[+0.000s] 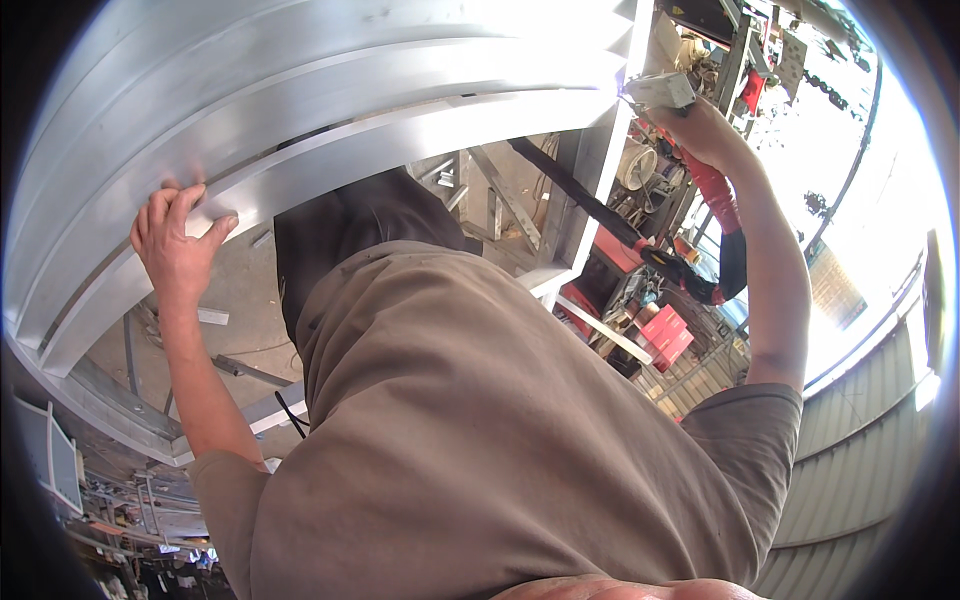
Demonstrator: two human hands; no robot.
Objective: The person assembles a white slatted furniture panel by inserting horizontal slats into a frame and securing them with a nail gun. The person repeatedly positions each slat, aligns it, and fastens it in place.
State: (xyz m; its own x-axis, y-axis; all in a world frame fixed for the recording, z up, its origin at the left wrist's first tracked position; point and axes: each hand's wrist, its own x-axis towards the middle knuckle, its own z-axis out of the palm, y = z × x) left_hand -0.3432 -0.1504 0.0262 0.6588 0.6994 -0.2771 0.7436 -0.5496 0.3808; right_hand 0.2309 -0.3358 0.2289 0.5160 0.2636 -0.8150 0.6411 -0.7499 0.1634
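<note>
1. Slats (420,130) of silver metal are running side by side across a metal frame (598,180), and we are facing them in a brownish shirt (460,390) and dark trousers (370,215).
2. Toward the frame's left edge, our left hand (183,240) is resting on the slats nearest us, its fingers bending and its thumb spreading well apart from them; we cannot tell how firmly it is pressing.
3. At the frame's right edge, our right hand (705,130) is gripping a tool (668,92) with a pale, boxy head, its fingers partly hidden.
4. The tool is pointing toward the slats' right ends, where glare is keeping us from telling whether its tip is touching metal.
5. A red-and-black hose (712,190) is hanging below our right hand.
6. Beyond the frame's right edge, we are seeing a whitish bucket (637,165), a red box (662,335) and corrugated panels (850,440).
</note>
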